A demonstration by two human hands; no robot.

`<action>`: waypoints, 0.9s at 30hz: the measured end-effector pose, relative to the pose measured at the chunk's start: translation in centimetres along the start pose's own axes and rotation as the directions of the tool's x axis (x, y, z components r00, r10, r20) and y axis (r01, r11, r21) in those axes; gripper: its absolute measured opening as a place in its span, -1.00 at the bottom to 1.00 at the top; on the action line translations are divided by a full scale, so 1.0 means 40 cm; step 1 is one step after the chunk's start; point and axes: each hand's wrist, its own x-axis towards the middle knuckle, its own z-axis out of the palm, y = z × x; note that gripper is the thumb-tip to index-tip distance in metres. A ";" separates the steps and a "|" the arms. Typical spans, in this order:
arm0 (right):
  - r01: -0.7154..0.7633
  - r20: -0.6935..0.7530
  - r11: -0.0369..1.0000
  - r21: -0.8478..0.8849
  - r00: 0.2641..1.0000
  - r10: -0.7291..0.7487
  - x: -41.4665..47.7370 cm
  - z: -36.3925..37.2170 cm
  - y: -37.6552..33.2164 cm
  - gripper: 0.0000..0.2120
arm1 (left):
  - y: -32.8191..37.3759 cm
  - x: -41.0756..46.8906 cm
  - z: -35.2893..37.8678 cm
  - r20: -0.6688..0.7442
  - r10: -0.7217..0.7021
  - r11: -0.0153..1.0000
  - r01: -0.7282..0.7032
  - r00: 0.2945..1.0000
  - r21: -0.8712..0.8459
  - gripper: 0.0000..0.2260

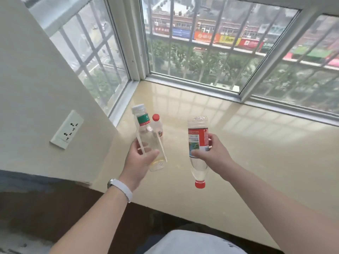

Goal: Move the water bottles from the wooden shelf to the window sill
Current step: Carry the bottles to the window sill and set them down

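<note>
The left hand (139, 160), a white band (122, 187) on its wrist, is gripping a green-labelled water bottle (145, 132) low on its body, fingers curling round it, white cap tilting up and away. The right hand (212, 153) is holding a red-labelled water bottle (198, 142) upside down, fingers wrapping the label, red cap pointing down. Both are hanging above the glossy window sill (256, 143), where a small red-capped bottle (157, 125) is standing upright just behind the left one.

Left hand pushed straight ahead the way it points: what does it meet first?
Probably the small red-capped bottle on the window sill, right behind the green-labelled bottle the left hand holds; depth is unclear.
</note>
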 end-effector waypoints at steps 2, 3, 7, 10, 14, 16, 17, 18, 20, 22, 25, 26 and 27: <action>-0.036 -0.047 0.999 0.017 0.998 0.037 -0.003 -0.011 0.014 -0.46 | -0.001 0.036 0.013 0.064 0.024 0.999 -0.025 0.998 0.020 -0.56; -0.055 -0.067 0.998 0.024 0.996 0.056 -0.005 -0.013 0.021 -0.45 | -0.002 0.049 0.019 0.080 0.022 0.999 -0.025 0.997 0.036 -0.52; -0.107 -0.126 0.993 0.055 0.986 0.113 -0.001 -0.007 0.053 -0.48 | -0.021 0.097 0.040 0.150 -0.011 0.996 -0.002 0.989 0.085 -0.50; -0.148 -0.131 0.988 0.040 0.980 0.152 0.018 0.006 0.088 -0.44 | -0.045 0.139 0.060 0.149 -0.052 0.993 0.035 0.987 0.116 -0.49; -0.212 -0.107 0.977 0.026 0.971 0.213 0.088 0.021 0.156 -0.40 | -0.108 0.211 0.104 0.140 -0.068 0.987 0.047 0.988 0.154 -0.40; -0.231 -0.094 0.973 0.018 0.968 0.231 0.136 0.030 0.196 -0.39 | -0.157 0.253 0.132 0.147 -0.075 0.982 0.046 0.986 0.186 -0.36; -0.242 -0.093 0.970 0.021 0.966 0.242 0.164 0.035 0.221 -0.39 | -0.188 0.278 0.150 0.149 -0.082 0.978 0.051 0.985 0.201 -0.36; -0.248 -0.099 0.968 0.025 0.963 0.249 0.186 0.039 0.240 -0.39 | -0.212 0.298 0.166 0.148 -0.079 0.976 0.046 0.986 0.212 -0.38; -0.259 -0.111 0.965 0.035 0.959 0.261 0.224 0.048 0.278 -0.41 | -0.256 0.330 0.199 0.147 -0.062 0.973 0.027 0.987 0.230 -0.40; -0.273 -0.118 0.961 0.046 0.954 0.276 0.260 0.058 0.317 -0.41 | -0.297 0.359 0.232 0.138 -0.053 0.967 0.017 0.989 0.254 -0.41; -0.298 -0.136 0.952 0.067 0.943 0.305 0.302 0.076 0.375 -0.39 | -0.354 0.404 0.272 0.112 -0.037 0.954 0.001 0.993 0.301 -0.41; -0.307 -0.139 0.949 0.074 0.939 0.314 0.315 0.081 0.394 -0.40 | -0.371 0.421 0.282 0.097 -0.033 0.951 0.001 0.995 0.308 -0.40; -0.314 -0.140 0.946 0.079 0.936 0.323 0.328 0.086 0.410 -0.40 | -0.386 0.439 0.289 0.084 -0.028 0.952 0.001 0.996 0.308 -0.40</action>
